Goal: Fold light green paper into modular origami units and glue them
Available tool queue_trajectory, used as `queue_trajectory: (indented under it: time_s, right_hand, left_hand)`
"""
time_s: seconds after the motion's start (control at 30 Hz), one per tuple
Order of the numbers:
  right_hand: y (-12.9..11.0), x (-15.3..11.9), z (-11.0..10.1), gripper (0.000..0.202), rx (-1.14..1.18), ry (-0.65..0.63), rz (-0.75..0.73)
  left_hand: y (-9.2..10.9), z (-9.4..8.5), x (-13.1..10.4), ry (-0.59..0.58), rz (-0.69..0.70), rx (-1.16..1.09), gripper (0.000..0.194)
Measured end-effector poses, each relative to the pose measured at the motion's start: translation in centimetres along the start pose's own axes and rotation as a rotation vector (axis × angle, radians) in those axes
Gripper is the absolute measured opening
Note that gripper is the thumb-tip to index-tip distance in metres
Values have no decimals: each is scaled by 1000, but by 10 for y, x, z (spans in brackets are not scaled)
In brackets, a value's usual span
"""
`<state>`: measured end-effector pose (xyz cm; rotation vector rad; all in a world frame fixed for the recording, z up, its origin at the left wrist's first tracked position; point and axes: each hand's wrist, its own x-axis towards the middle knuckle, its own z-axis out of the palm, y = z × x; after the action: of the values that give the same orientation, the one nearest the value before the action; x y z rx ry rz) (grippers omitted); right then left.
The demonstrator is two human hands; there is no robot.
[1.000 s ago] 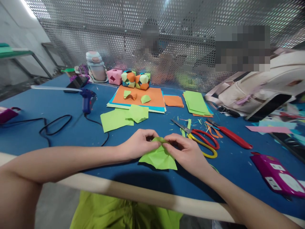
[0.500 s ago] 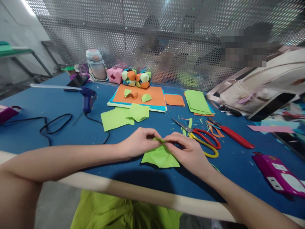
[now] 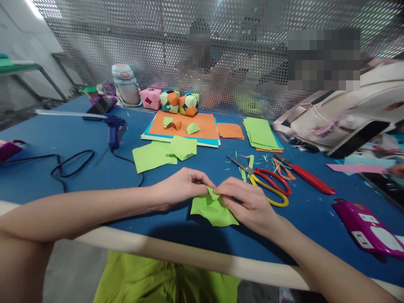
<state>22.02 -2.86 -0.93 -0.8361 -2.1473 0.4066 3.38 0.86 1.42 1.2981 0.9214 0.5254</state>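
A creased light green paper [image 3: 216, 211] hangs between my hands above the blue table [image 3: 94, 176], near its front edge. My left hand [image 3: 186, 187] pinches the paper's top edge from the left. Fingers of my right hand [image 3: 244, 200] are closed on the same edge from the right, the fingertips of both hands almost touching. A small folded flap shows just under the fingertips. Loose green sheets [image 3: 151, 156] lie beyond my left hand. Scissors [image 3: 265, 179] with red and yellow handles rest just beyond my right hand.
A glue gun [image 3: 114, 130] and its cord are at left. Behind are an orange sheet [image 3: 202, 126], folded paper balls [image 3: 189, 104], a bottle [image 3: 126, 86] and green paper [image 3: 261, 134]. At right: red-handled tool [image 3: 312, 179], purple power strip [image 3: 366, 227], backpack [image 3: 344, 113].
The paper's top edge, earlier curled up between the fingertips, now shows a small flap folded down. The paper's lower part has tilted slightly, and my right fingers have shifted a little.
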Motion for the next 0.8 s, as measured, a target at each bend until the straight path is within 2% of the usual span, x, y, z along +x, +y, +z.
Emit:
queue_trajectory:
  time_s: [0.2, 0.37, 0.57, 0.8]
  right_hand:
    - [-1, -1, -5, 20, -175, -85, -112]
    - [-5, 1, -8, 26, -344, -160, -179]
    - [-13, 3, -8, 33, -544, -236, -245]
    - [-18, 3, -6, 28, -489, -245, -217]
  left_hand:
    - [6, -3, -1, -92, -39, -18, 16]
    - [7, -2, -1, -74, -20, 178, 16]
    - [6, 0, -3, -49, 7, 271, 16]
    - [5, 1, -2, -39, 55, 314, 13]
